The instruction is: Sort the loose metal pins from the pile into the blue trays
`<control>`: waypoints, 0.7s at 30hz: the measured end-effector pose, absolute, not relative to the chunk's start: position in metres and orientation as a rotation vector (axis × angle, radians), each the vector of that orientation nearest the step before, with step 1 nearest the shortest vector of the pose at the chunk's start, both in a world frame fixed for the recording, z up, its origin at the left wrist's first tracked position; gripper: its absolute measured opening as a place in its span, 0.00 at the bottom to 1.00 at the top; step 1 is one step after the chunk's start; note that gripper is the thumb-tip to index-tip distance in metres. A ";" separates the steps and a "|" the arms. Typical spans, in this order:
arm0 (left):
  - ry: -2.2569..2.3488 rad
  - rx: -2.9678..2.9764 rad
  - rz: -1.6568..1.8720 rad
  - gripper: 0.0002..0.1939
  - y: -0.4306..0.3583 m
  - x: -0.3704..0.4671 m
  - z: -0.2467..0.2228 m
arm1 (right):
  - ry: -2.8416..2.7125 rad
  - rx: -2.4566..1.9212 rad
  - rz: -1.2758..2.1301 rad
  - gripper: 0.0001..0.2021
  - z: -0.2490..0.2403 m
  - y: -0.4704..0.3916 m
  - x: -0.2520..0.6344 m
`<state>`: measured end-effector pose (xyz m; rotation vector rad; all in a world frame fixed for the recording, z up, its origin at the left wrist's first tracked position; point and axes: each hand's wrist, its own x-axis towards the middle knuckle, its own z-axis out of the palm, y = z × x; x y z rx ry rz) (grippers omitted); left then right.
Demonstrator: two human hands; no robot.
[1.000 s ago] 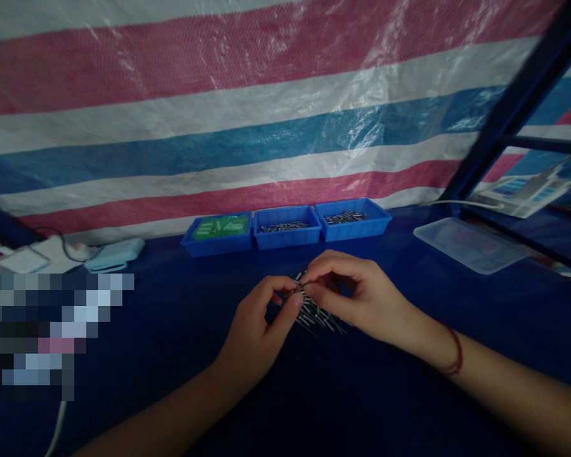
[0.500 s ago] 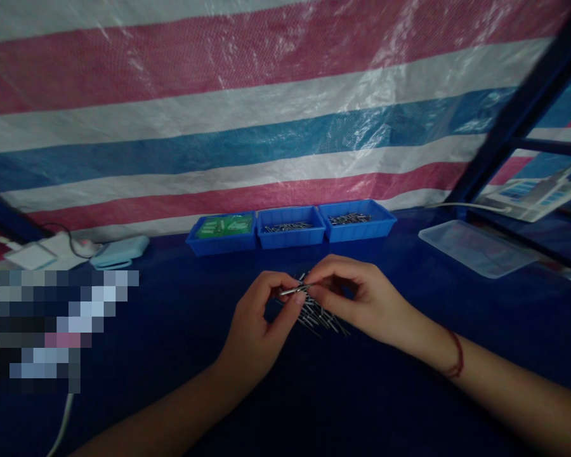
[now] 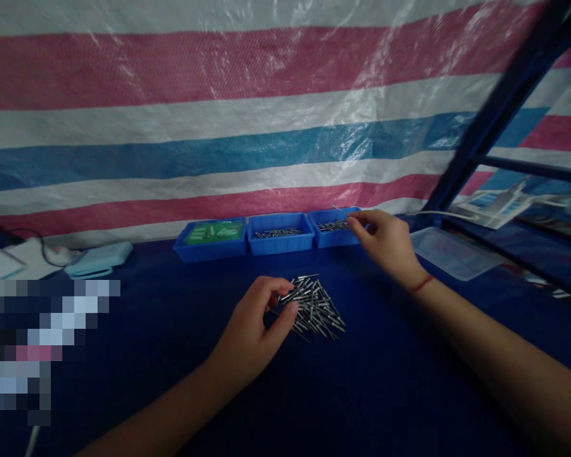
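Head view is showing the left hand (image 3: 257, 320) hovering at the left edge of a pile of metal pins (image 3: 318, 311) on the blue table (image 3: 285, 400), its curved thumb and forefinger standing slightly apart. Farther forward, the right hand (image 3: 387, 244) is covering the right end of the right-hand blue bin (image 3: 334, 238), its thumb and fingertips nearly meeting; whether they are holding a pin, I cannot tell. Loose pins (image 3: 330, 225) are lying inside that bin.

One head-worn camera looks forward and down across the blue table (image 3: 361, 387).
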<state>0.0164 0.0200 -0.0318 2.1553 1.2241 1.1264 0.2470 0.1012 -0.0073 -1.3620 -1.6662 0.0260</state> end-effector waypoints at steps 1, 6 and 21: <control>1.213 2.197 1.091 0.07 0.022 0.015 -0.030 | -1.697 -1.454 -0.097 0.12 -0.009 0.111 0.258; 1.147 2.480 0.888 0.08 0.040 0.001 -0.026 | -1.773 -1.628 -0.238 0.13 -0.018 0.126 0.280; 0.959 2.585 0.464 0.06 0.055 -0.020 -0.021 | -2.408 -1.137 0.037 0.12 0.006 0.055 0.221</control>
